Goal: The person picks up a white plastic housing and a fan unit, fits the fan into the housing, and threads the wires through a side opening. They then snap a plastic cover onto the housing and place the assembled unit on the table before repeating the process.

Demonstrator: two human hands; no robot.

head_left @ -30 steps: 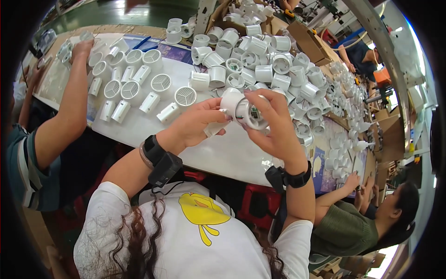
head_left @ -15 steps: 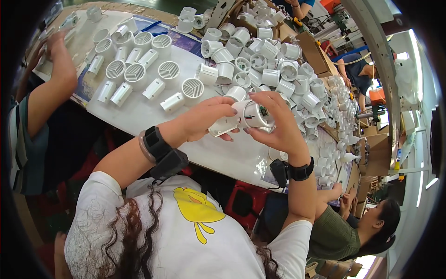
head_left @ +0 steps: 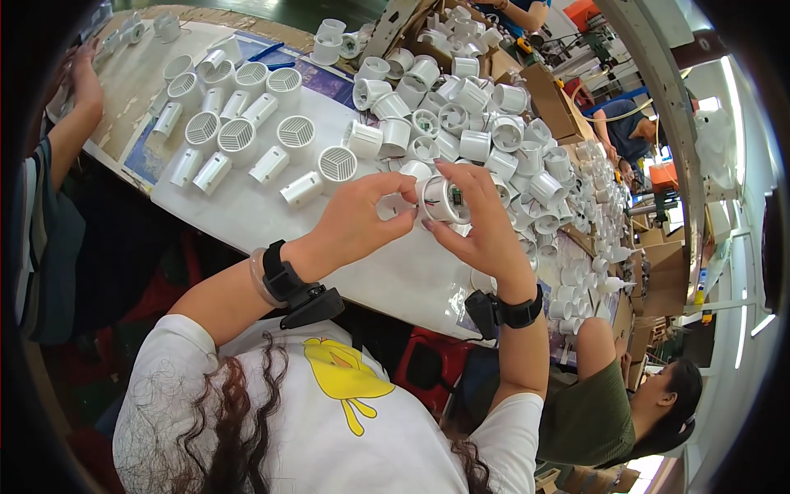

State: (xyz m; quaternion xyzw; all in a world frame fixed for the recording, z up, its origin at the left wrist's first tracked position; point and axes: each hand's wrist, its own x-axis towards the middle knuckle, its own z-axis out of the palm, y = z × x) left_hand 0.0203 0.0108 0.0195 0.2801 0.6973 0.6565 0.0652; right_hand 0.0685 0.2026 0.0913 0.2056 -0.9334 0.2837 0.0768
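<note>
A short white plastic cylinder (head_left: 434,201) is gripped between the thumb and fingers of my right hand (head_left: 484,221). Its right-hand opening shows a small green circuit board, and thin wires show at its side. My left hand (head_left: 358,221) is at the cylinder's left side, thumb and forefinger curled in close to the wires. Whatever those fingertips pinch is too small or hidden to name. Nearest to the left hand on the table stands a white cylinder with a slotted round top (head_left: 337,165), with a white tube-shaped handle (head_left: 303,188) on its side.
Several similar slotted-top pieces (head_left: 238,136) stand in rows at left on the white tabletop (head_left: 247,216). A large heap of open white cylinders (head_left: 475,146) fills the back right. Blue cutters (head_left: 267,54) lie behind. Co-workers sit at left and right (head_left: 588,416).
My left hand has shifted slightly left, and its thumb and forefinger have curled into a pinch. The white handle part seen under it no longer shows. The cylinder has turned slightly.
</note>
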